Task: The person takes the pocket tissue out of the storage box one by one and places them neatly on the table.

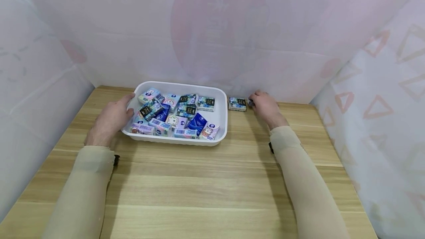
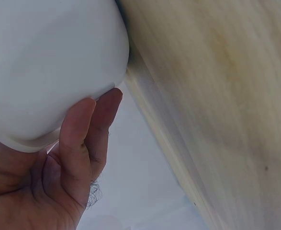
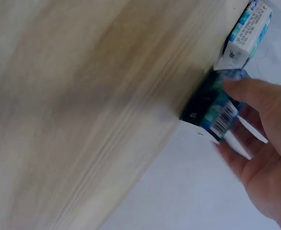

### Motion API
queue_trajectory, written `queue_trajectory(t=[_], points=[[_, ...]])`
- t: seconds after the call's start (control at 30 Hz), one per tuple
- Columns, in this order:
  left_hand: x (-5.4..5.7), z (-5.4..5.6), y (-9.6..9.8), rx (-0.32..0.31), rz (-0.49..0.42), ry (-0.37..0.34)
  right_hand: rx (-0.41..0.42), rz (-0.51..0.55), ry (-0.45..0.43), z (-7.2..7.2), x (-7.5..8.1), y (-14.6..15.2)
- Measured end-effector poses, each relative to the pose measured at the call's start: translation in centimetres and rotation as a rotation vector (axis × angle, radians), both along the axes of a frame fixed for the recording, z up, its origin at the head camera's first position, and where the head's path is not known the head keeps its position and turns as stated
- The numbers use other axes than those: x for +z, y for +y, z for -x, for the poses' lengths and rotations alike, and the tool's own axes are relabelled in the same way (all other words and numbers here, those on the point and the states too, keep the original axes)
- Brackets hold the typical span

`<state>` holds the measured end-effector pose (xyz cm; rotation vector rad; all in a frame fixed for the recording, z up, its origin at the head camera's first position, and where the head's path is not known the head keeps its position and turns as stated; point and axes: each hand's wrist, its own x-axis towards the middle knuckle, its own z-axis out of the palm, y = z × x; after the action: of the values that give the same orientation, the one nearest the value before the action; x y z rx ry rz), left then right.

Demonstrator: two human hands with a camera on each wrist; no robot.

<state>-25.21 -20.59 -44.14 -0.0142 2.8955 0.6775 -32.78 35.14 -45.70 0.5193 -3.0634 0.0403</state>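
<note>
My left hand (image 1: 109, 121) grips the left side of a white plastic tray (image 1: 220, 111). In the left wrist view its fingers (image 2: 75, 124) lie along the tray's outer wall. Inside the tray is a jumble of small tissue packs, among them a dark blue one (image 1: 198, 121) and several pastel and floral ones. To the right of the tray, my right hand (image 1: 267, 110) pinches a dark floral tissue pack (image 3: 208, 103) at the table's back edge, the thumb on its printed face. Right beside that pack lies another floral tissue pack (image 1: 237, 104), close to the tray's right wall.
The wood-grain table (image 1: 192, 191) extends toward me in front of the tray. A pale printed sheet (image 1: 132, 40) hangs along the back edge, with similar sheets at the left and right sides.
</note>
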Motion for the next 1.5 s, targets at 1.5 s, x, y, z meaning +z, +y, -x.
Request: queue_trajectory(t=[1.5], points=[[-0.2,0.0,-0.1,-0.003,0.005,-0.002,0.089,0.199,-0.029,-3.1,5.2,-6.1]])
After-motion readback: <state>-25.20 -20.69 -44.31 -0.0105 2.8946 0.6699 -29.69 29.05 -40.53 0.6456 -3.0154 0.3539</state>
